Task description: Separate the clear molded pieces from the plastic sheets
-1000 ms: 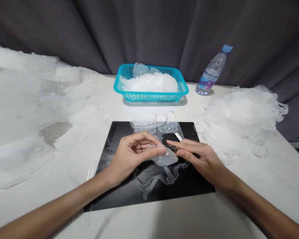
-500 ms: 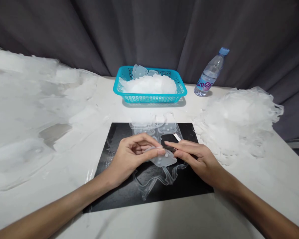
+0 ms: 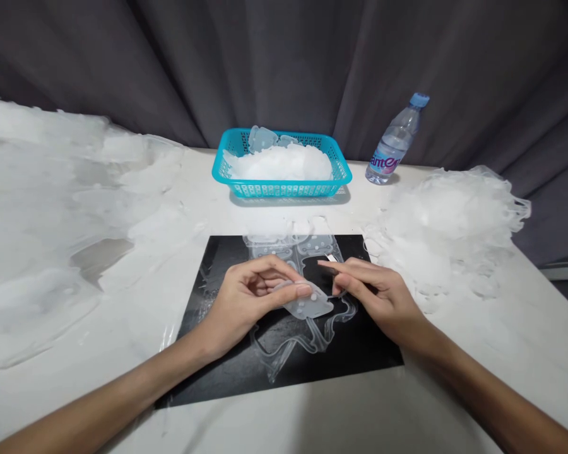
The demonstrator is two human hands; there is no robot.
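My left hand [image 3: 260, 291] is closed, pinching a small translucent rubbery piece [image 3: 310, 304] with round bumps between thumb and fingers. Right of that piece, my right hand [image 3: 373, 287] is curled around a slim tool [image 3: 331, 257] whose white end pokes out above the index finger; most of it is hidden, so its kind is unclear. The index finger points left, and a thin dark tip seems to reach the piece's right edge. Beneath both hands, a translucent moulded sheet [image 3: 312, 246] with a cut-out gap and loose wavy strips [image 3: 319, 340] lies on a black mat [image 3: 218, 372].
A blue basket [image 3: 284, 189] full of translucent pieces stands at the back. Right of it is a water bottle [image 3: 392, 145]. A large heap of translucent sheets [image 3: 38, 208] covers the table's left, and a pile of scraps [image 3: 454, 221] sits at the right. A dark curtain [image 3: 284, 63] hangs behind.
My right hand has drawn slightly to the right, away from my left fingers, and the tool's white end shows less. The left hand keeps its pinch. The view has shifted a little.
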